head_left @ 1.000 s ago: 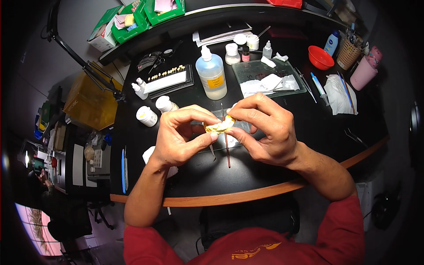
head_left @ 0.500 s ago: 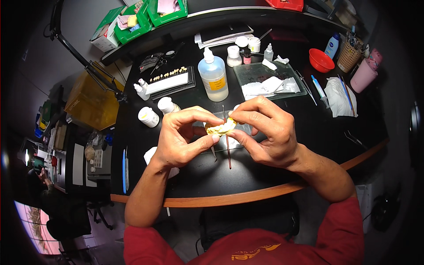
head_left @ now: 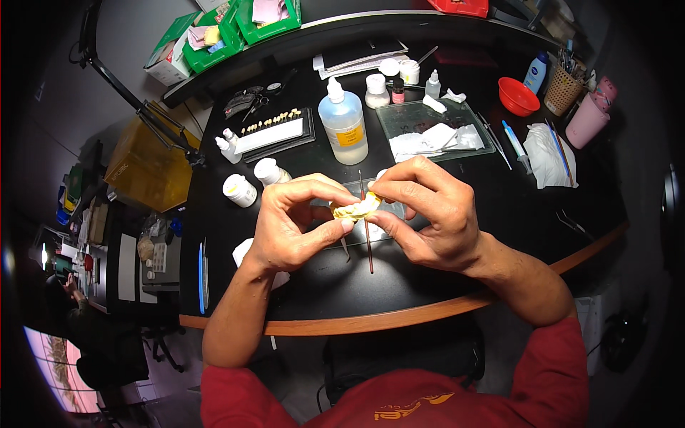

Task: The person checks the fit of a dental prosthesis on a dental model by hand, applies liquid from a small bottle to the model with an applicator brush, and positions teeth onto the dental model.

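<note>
black desk (head_left: 321, 289), brown edge (head_left: 357, 326), room by the tweezers (head_left: 575, 225) — my left hand (head_left: 289, 221) and right hand (head_left: 435, 214) pinch a yellow tooth model (head_left: 351, 212).

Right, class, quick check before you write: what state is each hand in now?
Left hand: closed, pinching the left end of the yellow dental model.
Right hand: closed, pinching its right end.

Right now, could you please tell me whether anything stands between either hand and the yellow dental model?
Nothing visible does: the left hand and right hand both hold the yellow dental model directly. The thin brown-handled tool passes behind it in view, not between.
</note>
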`<state>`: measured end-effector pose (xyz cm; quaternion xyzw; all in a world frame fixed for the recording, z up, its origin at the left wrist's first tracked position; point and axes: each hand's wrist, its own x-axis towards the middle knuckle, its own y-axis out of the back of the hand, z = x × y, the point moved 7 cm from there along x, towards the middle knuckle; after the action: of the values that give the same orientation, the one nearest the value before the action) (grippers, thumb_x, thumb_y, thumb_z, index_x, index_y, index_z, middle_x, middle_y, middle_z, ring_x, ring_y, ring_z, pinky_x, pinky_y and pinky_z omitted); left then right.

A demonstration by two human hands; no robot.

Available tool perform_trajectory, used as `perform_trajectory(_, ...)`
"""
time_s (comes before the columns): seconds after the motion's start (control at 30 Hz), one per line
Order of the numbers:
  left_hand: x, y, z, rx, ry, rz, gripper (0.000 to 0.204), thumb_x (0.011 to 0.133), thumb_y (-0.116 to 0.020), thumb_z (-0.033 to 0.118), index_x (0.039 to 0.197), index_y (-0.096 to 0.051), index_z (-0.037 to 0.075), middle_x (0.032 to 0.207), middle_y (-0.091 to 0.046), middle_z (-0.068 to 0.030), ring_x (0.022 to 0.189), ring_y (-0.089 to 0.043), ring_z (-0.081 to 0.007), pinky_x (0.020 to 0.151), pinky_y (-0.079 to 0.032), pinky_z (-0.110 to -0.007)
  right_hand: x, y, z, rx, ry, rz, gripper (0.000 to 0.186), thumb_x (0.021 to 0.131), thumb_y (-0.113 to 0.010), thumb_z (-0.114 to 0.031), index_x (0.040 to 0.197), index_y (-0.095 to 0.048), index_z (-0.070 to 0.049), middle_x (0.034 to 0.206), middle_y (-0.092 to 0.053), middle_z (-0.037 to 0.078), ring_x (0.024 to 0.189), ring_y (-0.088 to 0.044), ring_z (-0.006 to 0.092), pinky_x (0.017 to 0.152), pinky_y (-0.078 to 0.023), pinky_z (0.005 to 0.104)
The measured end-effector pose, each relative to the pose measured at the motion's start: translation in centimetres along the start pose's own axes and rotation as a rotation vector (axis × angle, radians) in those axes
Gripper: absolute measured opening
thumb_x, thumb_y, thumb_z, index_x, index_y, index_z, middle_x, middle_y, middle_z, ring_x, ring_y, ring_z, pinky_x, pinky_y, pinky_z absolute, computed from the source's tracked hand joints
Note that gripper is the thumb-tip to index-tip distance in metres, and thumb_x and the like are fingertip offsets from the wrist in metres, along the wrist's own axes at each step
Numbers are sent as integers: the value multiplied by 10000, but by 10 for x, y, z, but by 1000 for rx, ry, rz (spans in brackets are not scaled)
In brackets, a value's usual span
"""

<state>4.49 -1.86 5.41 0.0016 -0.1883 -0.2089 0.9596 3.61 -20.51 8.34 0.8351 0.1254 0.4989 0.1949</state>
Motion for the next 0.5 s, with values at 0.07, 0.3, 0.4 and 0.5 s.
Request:
perform_trajectory(0.07,-1,1,-1,-12,5,8,225,875,-752,-86,1099,-747,-59,1093,-717,-148,975,-711,-164,790,-629,-269,0,0,0,-6,-5,-7,288,812,-843,-36,1072,-735,25,952,-674,129,765,-689,219,635,-565,315)
perform_trajectory(0.3,0,2,-3,-32,14,-11,230,881,-747,-83,1110,-739,-70,1092,-722,-157,958,-718,-169,781,-636,-278,0,1,0,2,1,11,270,823,-849,-55,1059,-742,22,939,-679,123,746,-689,212,627,-566,309)
perform_trajectory(0.4,-1,2,-2,-50,18,-4,229,883,-743,-89,1111,-736,-74,1092,-725,-162,953,-721,-172,790,-639,-285,0,0,0,9,-3,15,272,824,-852,-63,1059,-743,21,938,-681,120,747,-689,212,629,-567,309)
perform_trajectory(0.5,-2,2,-3,-54,17,-7,229,882,-743,-90,1110,-736,-75,1098,-726,-166,966,-722,-175,808,-639,-291,0,0,0,5,2,15,272,825,-854,-66,1058,-743,21,939,-680,120,745,-688,212,628,-566,309)
